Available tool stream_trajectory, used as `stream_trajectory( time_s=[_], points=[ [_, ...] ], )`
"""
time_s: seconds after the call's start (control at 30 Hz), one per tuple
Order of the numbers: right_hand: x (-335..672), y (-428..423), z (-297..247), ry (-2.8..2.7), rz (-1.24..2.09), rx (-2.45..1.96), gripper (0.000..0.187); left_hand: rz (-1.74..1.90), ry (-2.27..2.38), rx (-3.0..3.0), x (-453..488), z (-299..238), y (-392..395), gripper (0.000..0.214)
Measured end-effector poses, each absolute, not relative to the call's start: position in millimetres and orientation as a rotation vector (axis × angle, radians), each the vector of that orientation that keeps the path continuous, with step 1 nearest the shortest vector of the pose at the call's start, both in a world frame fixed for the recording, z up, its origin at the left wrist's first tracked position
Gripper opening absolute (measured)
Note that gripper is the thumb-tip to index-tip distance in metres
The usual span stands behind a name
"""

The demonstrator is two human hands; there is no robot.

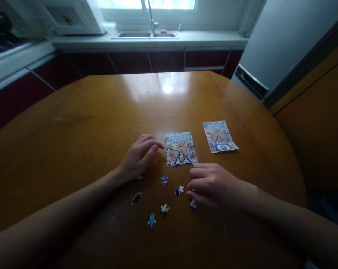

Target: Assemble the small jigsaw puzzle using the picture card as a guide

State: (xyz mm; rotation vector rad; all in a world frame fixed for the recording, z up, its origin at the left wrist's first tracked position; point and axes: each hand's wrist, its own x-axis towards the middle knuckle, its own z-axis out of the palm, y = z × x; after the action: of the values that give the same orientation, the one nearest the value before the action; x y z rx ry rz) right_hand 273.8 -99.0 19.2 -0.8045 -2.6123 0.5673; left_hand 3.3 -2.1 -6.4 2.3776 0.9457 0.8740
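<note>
A partly assembled jigsaw puzzle (181, 148) with a colorful crowded picture lies on the table, its lower edge uneven. My left hand (142, 155) rests at its left side, fingers loosely bent, the index fingertip at the puzzle's edge. At the lower right corner is my right hand (210, 183), its fingers curled together; what they hold, if anything, is hidden. Loose puzzle pieces lie below: a blue one (151, 220), a white one (164, 209), a dark one (136, 198) and several others. One piece (193, 204) sits partly under my right hand.
A creased printed picture sheet (219, 136) matching the puzzle lies to its right. The wooden table (101, 101) has a rounded edge. Beyond it stand a counter with a sink (135, 34), a white microwave-like box (70, 16) and a grey refrigerator (286, 41) at right.
</note>
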Motion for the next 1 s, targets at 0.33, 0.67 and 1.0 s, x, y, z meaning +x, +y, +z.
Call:
stream_trajectory(
  time_s=[0.33,0.67,1.0],
  points=[
    [274,-98,17,-2.291,0.561,-1.179,0.026,0.883,0.925,2.346,5,-7,-3,0.024],
    [281,-94,15,-2.073,0.626,-1.401,0.026,0.842,0.885,2.121,5,-9,0,0.017],
    [248,-121,11,-2.135,0.635,-1.137,0.012,0.96,0.946,1.946,10,-6,1,0.022]
  ],
)
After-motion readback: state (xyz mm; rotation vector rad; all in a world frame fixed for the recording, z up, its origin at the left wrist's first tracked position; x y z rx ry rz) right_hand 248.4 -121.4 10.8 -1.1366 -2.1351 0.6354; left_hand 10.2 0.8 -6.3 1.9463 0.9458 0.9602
